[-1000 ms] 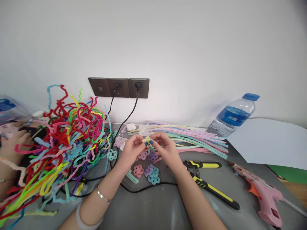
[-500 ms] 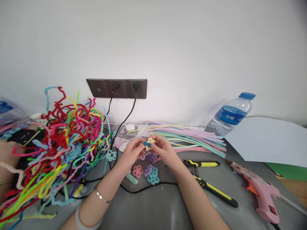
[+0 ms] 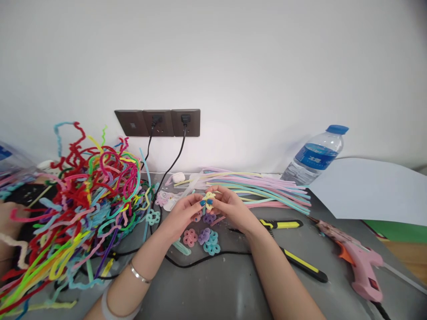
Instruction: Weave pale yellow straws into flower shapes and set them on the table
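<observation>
My left hand [image 3: 184,212] and my right hand [image 3: 230,208] meet above the grey table [image 3: 213,289], both pinching a small pale yellow pipe-cleaner flower [image 3: 210,199] between their fingertips. Just below them lie several finished pipe-cleaner flowers: a pink one [image 3: 190,237], a purple one [image 3: 204,235], a blue one [image 3: 212,246] and a teal one [image 3: 152,217]. A bundle of straight pastel pipe cleaners [image 3: 260,189] lies just behind my hands.
A big tangle of bright pipe cleaners [image 3: 76,204] fills the left. Yellow-and-black pliers [image 3: 293,249] and a pink glue gun [image 3: 356,264] lie at right. A water bottle [image 3: 313,155] leans by white paper [image 3: 370,189]. Black cables [image 3: 200,261] run from wall sockets [image 3: 157,122]. Another person's hand [image 3: 8,218] shows at far left.
The view has shifted slightly, so everything sits a little further left. My hands stay together on the yellow flower, turning it a little. The other person's hand has drawn back at the left edge.
</observation>
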The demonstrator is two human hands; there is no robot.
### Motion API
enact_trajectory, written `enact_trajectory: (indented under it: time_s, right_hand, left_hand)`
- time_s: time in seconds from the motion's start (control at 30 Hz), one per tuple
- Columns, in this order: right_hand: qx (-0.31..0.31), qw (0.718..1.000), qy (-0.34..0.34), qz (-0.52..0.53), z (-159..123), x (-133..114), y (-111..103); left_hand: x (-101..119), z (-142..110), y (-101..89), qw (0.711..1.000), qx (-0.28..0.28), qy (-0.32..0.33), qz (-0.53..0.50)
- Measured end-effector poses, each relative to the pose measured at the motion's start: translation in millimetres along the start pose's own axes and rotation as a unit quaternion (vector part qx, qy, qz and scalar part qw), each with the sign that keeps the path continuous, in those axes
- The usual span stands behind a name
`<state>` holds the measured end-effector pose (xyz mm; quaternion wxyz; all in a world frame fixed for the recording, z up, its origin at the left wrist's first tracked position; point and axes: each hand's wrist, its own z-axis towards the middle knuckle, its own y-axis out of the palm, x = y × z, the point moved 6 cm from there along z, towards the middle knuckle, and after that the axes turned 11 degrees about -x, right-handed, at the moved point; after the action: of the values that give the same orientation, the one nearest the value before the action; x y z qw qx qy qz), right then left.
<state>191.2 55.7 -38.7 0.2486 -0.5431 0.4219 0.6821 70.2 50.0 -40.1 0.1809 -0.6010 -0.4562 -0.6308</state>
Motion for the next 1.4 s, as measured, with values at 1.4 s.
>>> enact_trajectory:
  time_s: [1.4]
  right_hand:
    - [-0.034, 0.999, 0.006, -0.04, -5.9, -9.2, -1.0]
  left_hand:
    - [-4.4, -3.6, 2.2, 0.994, -0.061, -0.065, -0.056]
